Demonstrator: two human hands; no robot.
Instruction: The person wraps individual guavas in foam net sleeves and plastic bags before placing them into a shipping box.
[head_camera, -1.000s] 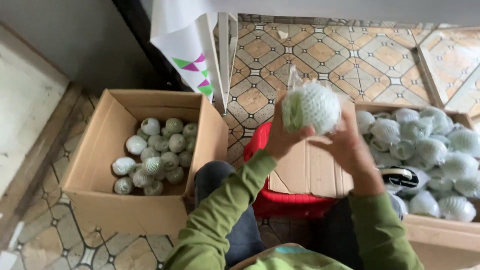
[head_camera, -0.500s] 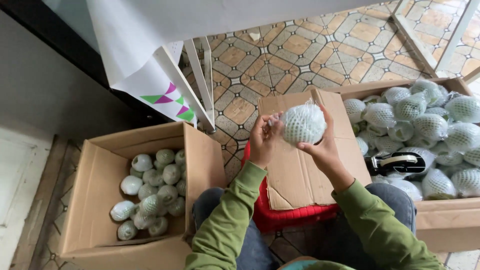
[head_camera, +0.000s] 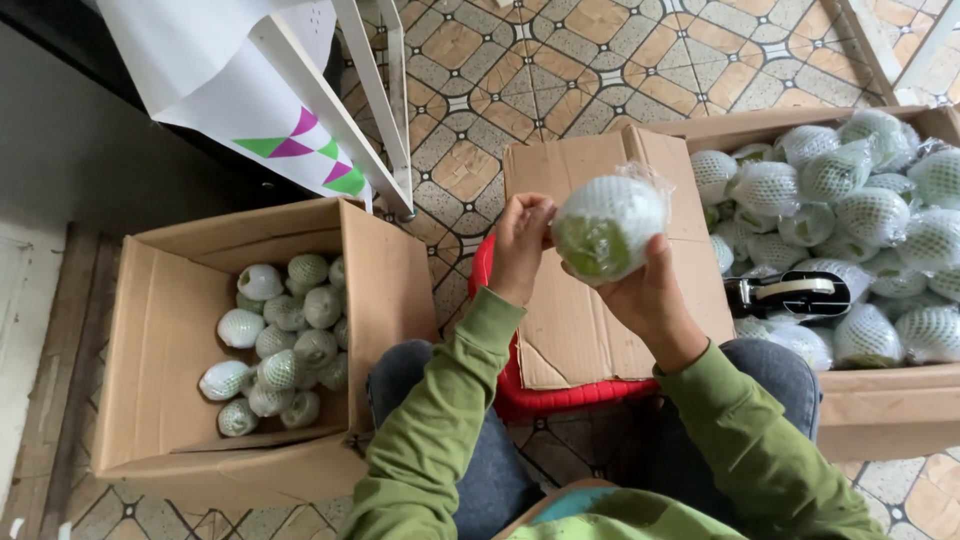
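- Green fruit (head_camera: 606, 230), wrapped in white foam netting and clear film, is held up above a cardboard flap (head_camera: 590, 300)
- It is cupped from below in the right hand (head_camera: 645, 290), fingers closed around it
- Its left side is pinched by the left hand (head_camera: 520, 245)
- Wrapped fruits are seen filling the right box (head_camera: 880, 400), with a tape dispenser (head_camera: 790, 295) lying among them
- Fewer are seen in the left box (head_camera: 160, 400)

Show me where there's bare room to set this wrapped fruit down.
The left cardboard box has bare floor along its near and left walls, beside the netted fruit. The cardboard sheet below the hands is bare. The right box is crowded, with a tape dispenser on top.
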